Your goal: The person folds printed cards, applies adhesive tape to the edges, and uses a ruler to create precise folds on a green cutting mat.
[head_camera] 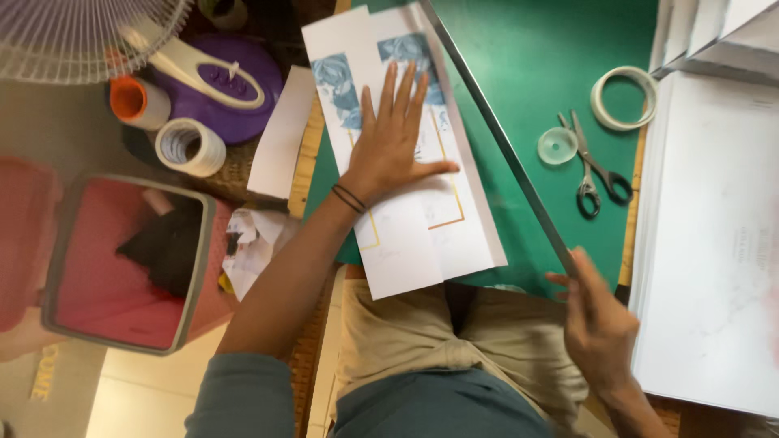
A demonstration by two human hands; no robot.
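A green cutting mat (560, 49) is spread over a cluttered work spot, with scissors (596, 166), two tape rolls (623, 97) and a stack of white sheets (714, 243) kept off to the right, and a red bin (122, 259) down on the floor. The printed sheets (414, 162) are pinned flat on the mat by the left hand (393, 142), fingers spread wide, probably so nothing slides. A long metal ruler (495, 138) is pinched at its near end by the right hand (600, 320), laid along the sheets' right edge, looks like for lining up.
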